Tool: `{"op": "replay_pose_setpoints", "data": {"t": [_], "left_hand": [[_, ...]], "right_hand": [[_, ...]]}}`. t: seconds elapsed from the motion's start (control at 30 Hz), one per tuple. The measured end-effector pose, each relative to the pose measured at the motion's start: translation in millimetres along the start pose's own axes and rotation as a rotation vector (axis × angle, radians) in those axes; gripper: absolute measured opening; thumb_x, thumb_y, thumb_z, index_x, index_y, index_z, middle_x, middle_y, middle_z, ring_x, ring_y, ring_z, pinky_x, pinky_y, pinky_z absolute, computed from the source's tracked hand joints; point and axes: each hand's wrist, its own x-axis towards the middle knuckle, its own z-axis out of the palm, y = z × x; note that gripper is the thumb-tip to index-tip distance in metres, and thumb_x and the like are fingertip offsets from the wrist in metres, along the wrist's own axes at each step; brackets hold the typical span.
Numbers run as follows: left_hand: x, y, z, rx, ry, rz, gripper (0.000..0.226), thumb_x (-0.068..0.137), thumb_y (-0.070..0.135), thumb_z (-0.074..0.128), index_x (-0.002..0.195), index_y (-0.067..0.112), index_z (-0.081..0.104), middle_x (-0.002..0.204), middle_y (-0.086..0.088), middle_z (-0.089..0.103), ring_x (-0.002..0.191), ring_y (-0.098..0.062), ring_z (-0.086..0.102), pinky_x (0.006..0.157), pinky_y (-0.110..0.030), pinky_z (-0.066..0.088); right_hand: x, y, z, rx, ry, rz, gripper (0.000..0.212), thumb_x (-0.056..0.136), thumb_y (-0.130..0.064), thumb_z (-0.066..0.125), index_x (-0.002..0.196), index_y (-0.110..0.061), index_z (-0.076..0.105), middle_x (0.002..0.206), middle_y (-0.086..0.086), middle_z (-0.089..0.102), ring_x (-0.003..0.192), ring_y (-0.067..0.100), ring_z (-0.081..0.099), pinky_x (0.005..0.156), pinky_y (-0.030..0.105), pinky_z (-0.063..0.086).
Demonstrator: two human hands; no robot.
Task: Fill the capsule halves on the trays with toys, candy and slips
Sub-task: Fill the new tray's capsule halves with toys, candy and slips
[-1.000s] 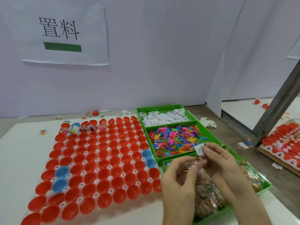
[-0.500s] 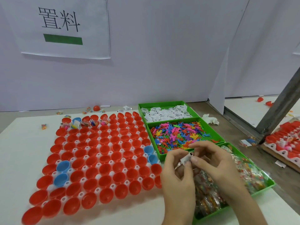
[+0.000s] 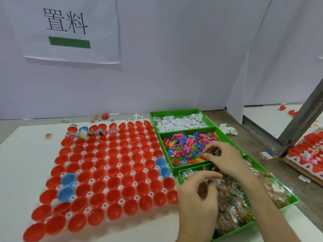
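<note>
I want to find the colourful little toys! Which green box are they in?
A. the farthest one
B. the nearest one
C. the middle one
C: the colourful toys fill the middle green box, between the box of white slips and the box of candy packets.

Green bins (image 3: 176,113): three, in a line down the worktop's right side
- one of slips (image 3: 178,122), one of toys (image 3: 185,145), one of candy packets (image 3: 232,212); contents too many to count

Tray (image 3: 104,190): one in full view; second tray (image 3: 300,163) partly seen beyond the right edge

Blue capsule halves (image 3: 68,179): five
- one in the far row, two beside the bins, two toward the left edge

Red capsule halves (image 3: 113,161): too many for a sure count

Loose red half (image 3: 104,116) at the far edge: one

Hands: two, left hand (image 3: 197,198) and right hand (image 3: 225,159)

Wall sign (image 3: 70,30): one
</note>
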Motion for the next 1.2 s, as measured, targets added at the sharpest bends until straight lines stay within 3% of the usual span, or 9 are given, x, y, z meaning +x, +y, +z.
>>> {"op": "replay_pose_setpoints", "data": {"t": [0.13,0.33,0.43,0.53,0.7,0.8,1.0,1.13,1.2], "left_hand": [[2.6,6.6,-2.6,-0.13,-0.032,-0.103,0.031,0.096,-0.003,0.057,0.096,0.021,0.076,0.084,-0.002,0.077,0.08,-0.015,0.076,0.07,-0.023,0.06],[10.8,12.3,-12.0,-0.348,-0.07,-0.245,0.023,0.096,-0.004,0.06,0.1,0.012,0.076,0.085,-0.016,0.077,0.084,-0.025,0.077,0.07,-0.025,0.061],[8.4,10.2,-17.5,-0.385,-0.069,-0.247,0.024,0.095,-0.003,0.06,0.103,0.014,0.076,0.088,-0.016,0.078,0.088,-0.028,0.076,0.075,-0.028,0.061],[12.3,13.0,-28.8,-0.402,-0.042,-0.189,0.023,0.095,0.002,0.062,0.108,0.016,0.076,0.092,-0.017,0.077,0.091,-0.027,0.076,0.078,-0.027,0.06],[20.0,21.3,-41.8,-0.393,-0.004,-0.071,0.033,0.081,0.02,0.071,0.113,0.019,0.075,0.099,-0.008,0.078,0.095,-0.024,0.075,0.08,-0.024,0.059],[17.8,19.7,-40.2,-0.312,0.005,-0.021,0.034,0.079,0.028,0.073,0.112,0.022,0.076,0.101,-0.002,0.078,0.096,-0.021,0.075,0.081,-0.024,0.059],[18.9,18.3,-41.6,-0.288,0.044,0.011,0.024,0.087,0.032,0.063,0.103,0.028,0.08,0.098,-0.006,0.078,0.092,-0.02,0.074,0.08,-0.028,0.059],[20.5,14.3,-43.8,-0.187,0.098,0.047,0.028,0.09,0.008,0.069,0.091,0.033,0.081,0.091,-0.002,0.079,0.087,-0.018,0.076,0.075,-0.022,0.059],[20.4,12.4,-44.5,-0.172,0.115,0.052,0.029,0.091,0.003,0.068,0.097,0.029,0.079,0.093,-0.002,0.079,0.089,-0.02,0.076,0.076,-0.023,0.059]], "right_hand": [[-6.1,7.6,-4.1,0.144,0.108,-0.044,0.018,0.086,-0.018,0.077,0.075,-0.031,0.069,0.078,-0.011,0.069,0.074,0.001,0.062,0.064,0.016,0.042],[-6.4,11.4,-8.9,0.301,0.179,-0.043,0.023,0.084,-0.01,0.078,0.078,-0.031,0.07,0.08,-0.011,0.071,0.075,0.001,0.066,0.07,0.024,0.055],[-8.8,7.4,-13.4,0.447,0.216,-0.113,0.028,0.083,-0.007,0.078,0.079,-0.033,0.071,0.082,-0.012,0.072,0.075,0.004,0.067,0.064,0.019,0.055],[-16.2,-2.3,-18.5,0.751,0.136,-0.168,0.024,0.075,-0.011,0.081,0.081,-0.033,0.073,0.083,-0.006,0.072,0.078,0.008,0.067,0.068,0.017,0.054],[-30.6,-18.6,-19.4,1.23,-0.205,-0.324,0.026,0.063,-0.019,0.088,0.083,-0.023,0.073,0.078,-0.002,0.065,0.071,0.012,0.061,0.068,0.02,0.054],[-37.0,-32.2,-10.7,1.158,-0.274,-0.415,0.02,0.07,-0.014,0.085,0.084,-0.022,0.073,0.076,0.0,0.067,0.069,0.013,0.065,0.065,0.023,0.055],[-41.0,-39.7,-5.9,1.01,-0.209,-0.413,0.024,0.074,-0.002,0.075,0.085,-0.023,0.073,0.072,-0.002,0.065,0.066,0.01,0.064,0.061,0.02,0.053],[-42.3,-41.9,-4.5,0.922,-0.211,-0.395,0.022,0.076,-0.004,0.08,0.089,-0.021,0.073,0.075,0.0,0.066,0.071,0.016,0.067,0.066,0.027,0.057],[-43.4,-43.3,-4.4,0.913,-0.21,-0.374,0.022,0.074,-0.009,0.083,0.089,-0.021,0.074,0.076,0.002,0.066,0.073,0.017,0.067,0.067,0.027,0.057]]}}
